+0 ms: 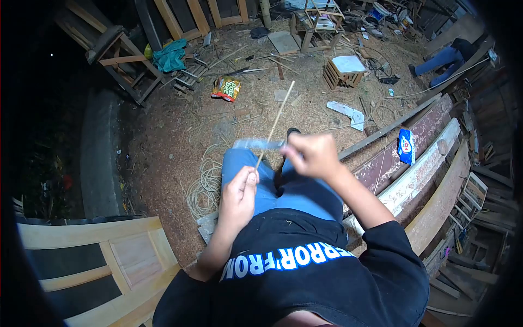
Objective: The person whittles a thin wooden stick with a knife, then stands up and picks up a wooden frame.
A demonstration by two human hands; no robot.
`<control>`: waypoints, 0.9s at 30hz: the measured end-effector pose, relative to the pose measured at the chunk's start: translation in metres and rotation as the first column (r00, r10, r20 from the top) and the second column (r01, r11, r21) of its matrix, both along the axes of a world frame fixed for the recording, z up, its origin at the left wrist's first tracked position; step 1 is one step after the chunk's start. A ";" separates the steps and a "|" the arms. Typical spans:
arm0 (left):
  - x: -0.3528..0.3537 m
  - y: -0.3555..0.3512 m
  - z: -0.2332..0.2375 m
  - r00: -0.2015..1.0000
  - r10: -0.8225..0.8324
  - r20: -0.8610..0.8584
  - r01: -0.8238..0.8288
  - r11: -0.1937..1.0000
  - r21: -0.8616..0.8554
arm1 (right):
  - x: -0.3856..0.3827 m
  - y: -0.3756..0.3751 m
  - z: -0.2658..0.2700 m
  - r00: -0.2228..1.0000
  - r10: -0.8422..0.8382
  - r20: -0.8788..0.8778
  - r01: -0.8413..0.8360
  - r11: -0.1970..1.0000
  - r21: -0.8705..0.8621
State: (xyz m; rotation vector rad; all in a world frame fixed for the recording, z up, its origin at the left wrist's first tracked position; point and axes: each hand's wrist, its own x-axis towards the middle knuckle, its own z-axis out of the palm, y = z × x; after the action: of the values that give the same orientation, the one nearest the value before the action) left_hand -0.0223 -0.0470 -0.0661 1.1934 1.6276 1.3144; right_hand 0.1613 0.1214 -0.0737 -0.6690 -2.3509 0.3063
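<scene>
My left hand (238, 192) is closed around the lower end of a thin, pale stick (278, 116), which slants up and away to the right. In my right hand (315, 155) is a knife (257, 144), gripped by its handle, with the blade pointing left. The blade is blurred and overlaps the stick a little above my left fingers. Both hands are over my lap, above my jeans (316, 192).
Coiled pale strips (206, 182) lie by my left leg. Long boards (419, 177) run along my right, with a blue packet (406, 146) on them. A snack bag (225, 89) and slatted crate (345, 72) sit ahead. Another person's legs (444, 62) show far right.
</scene>
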 end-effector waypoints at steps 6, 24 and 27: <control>-0.002 -0.004 0.001 0.976 0.011 -0.216 -0.026 0.997 -0.068 | 0.006 0.017 -0.006 0.988 -0.155 0.005 0.155 0.988 -0.004; -0.001 -0.011 0.004 0.907 0.046 -0.418 -0.045 0.999 0.012 | 0.009 0.019 -0.014 0.987 -0.162 0.008 0.162 0.987 0.006; -0.003 -0.012 0.002 0.899 0.013 -0.439 -0.038 0.998 -0.047 | 0.017 0.041 -0.022 0.950 -0.312 0.020 0.312 0.949 -0.044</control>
State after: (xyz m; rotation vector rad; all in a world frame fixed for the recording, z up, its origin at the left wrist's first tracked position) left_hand -0.0250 -0.0595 -0.0640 1.5189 1.9843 1.0546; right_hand 0.1782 0.1622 -0.0955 -1.0528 -2.2112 0.2152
